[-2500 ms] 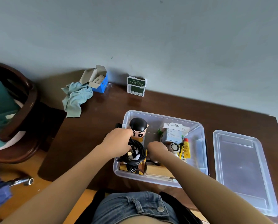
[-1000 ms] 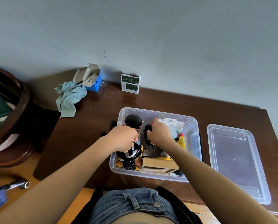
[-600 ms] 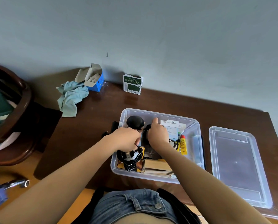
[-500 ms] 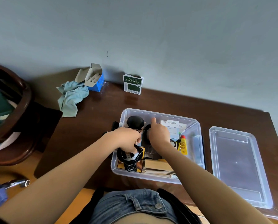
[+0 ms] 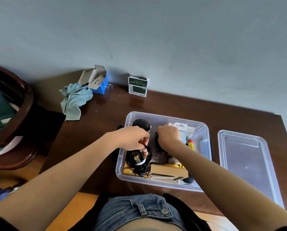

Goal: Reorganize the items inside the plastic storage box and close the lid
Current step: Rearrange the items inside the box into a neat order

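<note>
The clear plastic storage box (image 5: 204,129) stands open on the dark wooden table, its lid (image 5: 246,164) lying flat to the right. My left hand (image 5: 132,139) holds a coiled black cable (image 5: 139,162) over the box's left side, in front of a black-haired figure's head (image 5: 141,125). My right hand (image 5: 168,136) is curled on a dark item in the middle of the box; what it is stays hidden. Inside also lie a tan wooden block (image 5: 168,171), a yellow tube with a red cap (image 5: 190,144) and a white carton (image 5: 181,127).
Along the wall stand an open blue carton (image 5: 97,82) and a green-and-white packet (image 5: 138,86), with a pale blue cloth (image 5: 74,100) draped over the table's left edge. A dark round wooden chair (image 5: 14,120) is at the left. My lap is at the near edge.
My left hand has kept holding the cable coil. My right hand rose from the box's front area to its middle and closed on a dark item there; its thumb has tucked in.
</note>
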`<state>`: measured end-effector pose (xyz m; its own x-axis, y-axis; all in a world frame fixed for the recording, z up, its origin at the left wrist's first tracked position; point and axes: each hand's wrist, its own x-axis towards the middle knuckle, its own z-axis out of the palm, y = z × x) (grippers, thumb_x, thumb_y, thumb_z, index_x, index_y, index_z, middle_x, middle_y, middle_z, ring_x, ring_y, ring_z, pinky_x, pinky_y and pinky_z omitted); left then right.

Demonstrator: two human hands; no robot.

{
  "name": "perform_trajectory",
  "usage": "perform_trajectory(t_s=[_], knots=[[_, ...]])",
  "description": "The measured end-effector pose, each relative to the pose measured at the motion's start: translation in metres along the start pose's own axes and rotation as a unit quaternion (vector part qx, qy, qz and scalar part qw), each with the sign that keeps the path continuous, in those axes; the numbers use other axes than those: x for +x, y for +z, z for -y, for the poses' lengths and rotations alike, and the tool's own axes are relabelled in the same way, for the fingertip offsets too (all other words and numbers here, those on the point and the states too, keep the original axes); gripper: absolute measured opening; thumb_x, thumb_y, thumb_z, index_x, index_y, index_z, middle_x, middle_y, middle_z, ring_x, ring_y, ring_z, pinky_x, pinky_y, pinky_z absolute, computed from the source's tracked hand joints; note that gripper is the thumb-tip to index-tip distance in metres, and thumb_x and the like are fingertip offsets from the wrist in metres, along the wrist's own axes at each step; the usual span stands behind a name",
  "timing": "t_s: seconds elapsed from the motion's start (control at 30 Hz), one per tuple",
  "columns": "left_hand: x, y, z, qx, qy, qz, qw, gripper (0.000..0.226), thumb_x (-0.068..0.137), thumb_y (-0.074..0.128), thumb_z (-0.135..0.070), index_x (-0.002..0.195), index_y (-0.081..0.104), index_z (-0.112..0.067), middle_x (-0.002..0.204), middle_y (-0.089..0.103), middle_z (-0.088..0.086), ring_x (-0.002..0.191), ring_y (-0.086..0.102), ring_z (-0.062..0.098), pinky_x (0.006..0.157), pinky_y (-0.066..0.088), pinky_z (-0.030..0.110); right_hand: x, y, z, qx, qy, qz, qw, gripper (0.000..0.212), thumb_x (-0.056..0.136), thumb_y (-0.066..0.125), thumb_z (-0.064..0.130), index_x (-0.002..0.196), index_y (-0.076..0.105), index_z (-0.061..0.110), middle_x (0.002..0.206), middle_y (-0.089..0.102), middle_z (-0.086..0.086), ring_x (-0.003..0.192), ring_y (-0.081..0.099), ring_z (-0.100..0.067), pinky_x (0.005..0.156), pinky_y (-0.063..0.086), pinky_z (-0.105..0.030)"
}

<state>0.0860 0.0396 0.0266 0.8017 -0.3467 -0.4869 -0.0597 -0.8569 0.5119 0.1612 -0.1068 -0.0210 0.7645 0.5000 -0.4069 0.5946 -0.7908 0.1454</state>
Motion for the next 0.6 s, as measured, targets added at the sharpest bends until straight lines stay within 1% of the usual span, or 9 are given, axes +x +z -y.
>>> perform_trajectory(t_s=[0.1, 0.17, 0.23, 0.3, 0.33, 0.4, 0.43, 0.5, 0.6], knots=[[-0.003, -0.002, 0.005, -0.100, -0.013, -0.031, 0.994, 0.007, 0.088, 0.064, -0.032, 0.089, 0.057, -0.029, 0.077, 0.062, -0.012, 0.069, 0.057, 0.002, 0.058, 0.038, 0.017, -0.004, -0.003, -0.004, 0.044, 0.002, 0.004, 0.999, 0.029, 0.087, 0.053, 0.007, 0.113, 0.062, 0.016, 0.111, 0.065, -0.007, 0.103, 0.061, -0.027, 0.072, 0.042, -0.029], [-0.006, -0.005, 0.008, -0.167, -0.020, -0.063, 0.984, 0.012, 0.089, 0.064, -0.029, 0.100, 0.062, -0.026, 0.082, 0.069, -0.011, 0.078, 0.063, 0.003, 0.069, 0.047, 0.021, -0.010, -0.007, -0.009, 0.090, 0.008, -0.006, 0.996, 0.032, 0.089, 0.049, 0.010, 0.115, 0.063, 0.021, 0.112, 0.064, -0.006, 0.102, 0.061, -0.027, 0.070, 0.041, -0.028], [-0.008, -0.007, 0.012, -0.224, -0.025, -0.109, 0.968, 0.011, 0.089, 0.065, -0.026, 0.100, 0.064, -0.027, 0.086, 0.072, -0.010, 0.084, 0.066, 0.005, 0.079, 0.050, 0.024, -0.017, -0.012, -0.015, 0.181, 0.014, -0.039, 0.983, 0.030, 0.091, 0.045, 0.014, 0.111, 0.066, 0.022, 0.107, 0.066, -0.003, 0.096, 0.061, -0.025, 0.068, 0.041, -0.027], [-0.009, -0.008, 0.012, -0.266, -0.033, -0.160, 0.950, 0.010, 0.088, 0.066, -0.023, 0.096, 0.065, -0.029, 0.087, 0.072, -0.010, 0.084, 0.066, 0.002, 0.080, 0.048, 0.022, -0.028, -0.019, -0.019, 0.356, 0.007, -0.056, 0.933, 0.025, 0.096, 0.044, 0.020, 0.090, 0.068, 0.022, 0.086, 0.068, 0.000, 0.077, 0.063, -0.017, 0.063, 0.043, -0.028], [-0.008, -0.009, 0.012, -0.276, -0.034, -0.177, 0.944, 0.011, 0.087, 0.067, -0.021, 0.097, 0.066, -0.027, 0.086, 0.072, -0.010, 0.082, 0.066, 0.001, 0.077, 0.047, 0.020, -0.035, -0.024, -0.020, 0.467, 0.003, -0.041, 0.883, 0.027, 0.098, 0.044, 0.025, 0.081, 0.065, 0.024, 0.074, 0.065, 0.000, 0.064, 0.061, -0.013, 0.057, 0.043, -0.028], [-0.005, -0.009, 0.009, -0.285, -0.038, -0.194, 0.938, 0.010, 0.087, 0.067, -0.020, 0.097, 0.067, -0.022, 0.082, 0.072, -0.011, 0.076, 0.066, -0.001, 0.071, 0.046, 0.017, -0.052, -0.031, -0.025, 0.641, -0.011, 0.037, 0.766, 0.029, 0.099, 0.043, 0.035, 0.083, 0.064, 0.024, 0.072, 0.065, -0.003, 0.055, 0.059, -0.009, 0.045, 0.044, -0.024], [-0.003, -0.008, 0.008, -0.288, -0.041, -0.200, 0.936, 0.010, 0.087, 0.067, -0.020, 0.097, 0.068, -0.021, 0.081, 0.071, -0.011, 0.074, 0.066, -0.002, 0.070, 0.047, 0.016, -0.059, -0.033, -0.028, 0.681, -0.022, 0.070, 0.728, 0.028, 0.098, 0.044, 0.037, 0.090, 0.066, 0.022, 0.075, 0.067, -0.003, 0.057, 0.061, -0.008, 0.044, 0.045, -0.021], [0.002, -0.007, 0.003, -0.297, -0.041, -0.210, 0.931, 0.009, 0.088, 0.066, -0.019, 0.097, 0.069, -0.017, 0.077, 0.071, -0.011, 0.068, 0.065, -0.003, 0.064, 0.047, 0.011, -0.070, -0.032, -0.033, 0.705, -0.044, 0.103, 0.700, 0.021, 0.096, 0.051, 0.033, 0.098, 0.066, 0.018, 0.079, 0.069, 0.001, 0.063, 0.063, -0.008, 0.049, 0.049, -0.020], [0.009, -0.003, -0.003, -0.328, -0.037, -0.211, 0.920, 0.009, 0.091, 0.063, -0.015, 0.096, 0.069, -0.013, 0.074, 0.071, -0.009, 0.062, 0.065, -0.004, 0.054, 0.042, 0.006, -0.076, -0.028, -0.040, 0.714, -0.032, 0.091, 0.694, 0.011, 0.094, 0.056, 0.011, 0.099, 0.065, 0.013, 0.081, 0.069, 0.000, 0.067, 0.065, -0.007, 0.061, 0.053, -0.019]])
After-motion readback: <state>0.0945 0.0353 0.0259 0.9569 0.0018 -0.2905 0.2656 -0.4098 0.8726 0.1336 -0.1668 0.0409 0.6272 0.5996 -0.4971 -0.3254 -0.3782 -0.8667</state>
